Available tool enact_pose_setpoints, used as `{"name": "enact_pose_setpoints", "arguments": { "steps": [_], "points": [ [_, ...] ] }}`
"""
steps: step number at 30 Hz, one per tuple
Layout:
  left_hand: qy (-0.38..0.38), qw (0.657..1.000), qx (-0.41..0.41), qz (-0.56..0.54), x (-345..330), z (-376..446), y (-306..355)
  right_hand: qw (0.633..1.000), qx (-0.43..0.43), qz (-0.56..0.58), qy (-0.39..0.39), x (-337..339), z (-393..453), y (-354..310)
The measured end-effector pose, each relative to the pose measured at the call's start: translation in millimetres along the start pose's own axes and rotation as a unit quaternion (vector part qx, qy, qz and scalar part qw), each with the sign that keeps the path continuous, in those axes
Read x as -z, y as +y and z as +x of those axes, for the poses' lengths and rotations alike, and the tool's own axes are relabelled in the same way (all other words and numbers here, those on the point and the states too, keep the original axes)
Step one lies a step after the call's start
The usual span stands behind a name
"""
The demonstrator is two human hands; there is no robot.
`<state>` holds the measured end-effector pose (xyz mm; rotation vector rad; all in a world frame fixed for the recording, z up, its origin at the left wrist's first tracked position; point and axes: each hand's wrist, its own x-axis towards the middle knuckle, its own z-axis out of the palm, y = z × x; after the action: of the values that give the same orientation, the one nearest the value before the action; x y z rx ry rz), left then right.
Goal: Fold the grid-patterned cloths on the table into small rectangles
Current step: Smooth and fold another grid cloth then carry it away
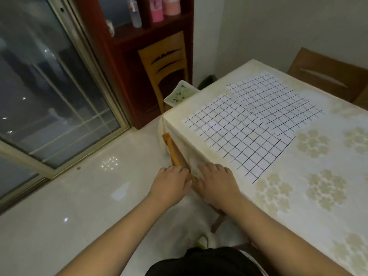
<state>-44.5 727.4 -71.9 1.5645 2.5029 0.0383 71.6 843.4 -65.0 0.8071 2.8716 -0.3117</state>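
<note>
We look down on a table (328,196) covered with a cream tablecloth (298,196) printed with pale flower clusters. Two grid-patterned cloths lie flat and unfolded on it. The nearer cloth (239,136) sits toward the table's near left corner; the farther cloth (274,98) lies at about one o'clock from it, and their edges overlap, though we cannot tell which one is on top.

Both of our hands are off the cloths, at about seven o'clock from the nearer one, down at the table's edge where the tablecloth hangs over. Our left hand (171,186) has its fingers curled at an orange wooden piece (171,148) that sticks out from under the hanging tablecloth; the fingertips are blurred and we cannot tell whether they actually grasp it. Our right hand (217,184) lies just beside the left, fingers bent over the draped edge of the tablecloth; whether it pinches the fabric we cannot tell.

At eleven o'clock from the table stands a wooden chair (165,64), with a small green-speckled dish (180,93) near the table's far left corner. Behind the chair is a dark red shelf (127,56) holding pink bottles (165,6). A glass sliding door (49,86) fills the left side, and the floor (79,206) is glossy and pale
</note>
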Motion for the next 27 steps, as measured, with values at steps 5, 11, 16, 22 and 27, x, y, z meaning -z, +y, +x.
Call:
{"name": "enact_pose_setpoints", "arguments": {
  "steps": [5,11,16,22,27],
  "points": [
    [-0.033,0.999,-0.023,-0.002,10,70,-2,0.999,-0.03,-0.002,-0.013,13,38,28],
    [-0.054,0.996,-0.071,0.007,19,141,-10,0.994,-0.099,0.005,-0.045,12,65,58],
    [-0.072,0.985,-0.156,0.03,17,200,-13,0.984,-0.17,0.023,-0.05,10,95,72],
    [-0.064,0.959,-0.273,0.036,18,272,-39,0.963,-0.266,0.038,-0.03,9,150,64],
    [-0.086,0.939,-0.33,0.055,18,329,-67,0.941,-0.331,0.063,-0.021,7,190,44]
  ]
}}
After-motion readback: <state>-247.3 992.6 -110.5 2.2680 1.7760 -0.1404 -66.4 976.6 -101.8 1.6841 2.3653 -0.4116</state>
